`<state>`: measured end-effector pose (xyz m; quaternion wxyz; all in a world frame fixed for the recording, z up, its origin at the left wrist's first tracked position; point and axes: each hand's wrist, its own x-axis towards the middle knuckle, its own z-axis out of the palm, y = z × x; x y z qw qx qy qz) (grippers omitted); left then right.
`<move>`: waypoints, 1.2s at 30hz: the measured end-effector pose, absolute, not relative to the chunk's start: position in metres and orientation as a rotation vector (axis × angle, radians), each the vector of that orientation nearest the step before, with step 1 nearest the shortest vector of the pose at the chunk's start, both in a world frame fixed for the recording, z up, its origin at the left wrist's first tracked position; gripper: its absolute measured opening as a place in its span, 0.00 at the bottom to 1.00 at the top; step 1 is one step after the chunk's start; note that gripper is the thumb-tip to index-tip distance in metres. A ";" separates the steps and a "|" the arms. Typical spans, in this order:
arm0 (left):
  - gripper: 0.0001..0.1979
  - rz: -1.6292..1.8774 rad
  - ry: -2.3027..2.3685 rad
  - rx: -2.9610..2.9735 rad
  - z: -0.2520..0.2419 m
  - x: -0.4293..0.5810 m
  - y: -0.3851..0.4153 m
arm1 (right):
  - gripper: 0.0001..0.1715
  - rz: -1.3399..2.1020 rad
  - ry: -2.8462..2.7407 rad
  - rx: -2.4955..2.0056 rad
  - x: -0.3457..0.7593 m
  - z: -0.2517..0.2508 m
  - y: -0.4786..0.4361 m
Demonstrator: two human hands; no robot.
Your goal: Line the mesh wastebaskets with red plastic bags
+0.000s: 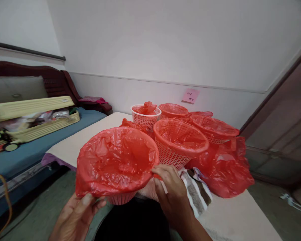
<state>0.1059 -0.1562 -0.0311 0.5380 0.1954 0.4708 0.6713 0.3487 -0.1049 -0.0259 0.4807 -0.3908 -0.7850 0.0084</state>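
Note:
A red plastic bag lines the nearest basket, its edge folded outward over the round rim. The basket tilts toward me at the table's front edge; only its ribbed lower part shows below the bag. At the front left, my left hand pinches the bag's edge between thumb and fingers. My right hand grips the folded edge on the right side of the rim, its fingertips partly hidden. Just behind stands another bag-lined basket with a perforated wall.
Farther back are a white basket with a crumpled red bag and two lined baskets. Loose red bags and a striped cloth lie on the table. An open yellow suitcase rests on the bed.

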 end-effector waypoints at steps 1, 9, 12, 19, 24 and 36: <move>0.22 1.583 1.121 0.457 -0.032 0.107 -0.155 | 0.14 0.024 -2.005 -0.924 0.345 -0.019 -0.106; 0.22 1.514 1.113 0.537 -0.044 0.100 -0.154 | 0.08 0.572 -2.394 -1.002 0.326 0.017 -0.094; 0.26 1.540 1.057 0.507 -0.048 0.098 -0.156 | 0.06 0.693 -2.495 -1.051 0.321 0.035 -0.088; 0.31 1.516 1.019 0.506 -0.055 0.093 -0.159 | 0.09 0.955 -2.655 -1.118 0.302 0.046 -0.061; 0.23 1.481 0.967 0.578 -0.061 0.088 -0.161 | 0.12 0.537 -2.481 -1.232 0.299 0.033 -0.052; 0.21 1.450 1.080 0.539 -0.047 0.095 -0.169 | 0.14 1.156 -2.762 -0.886 0.290 0.032 -0.053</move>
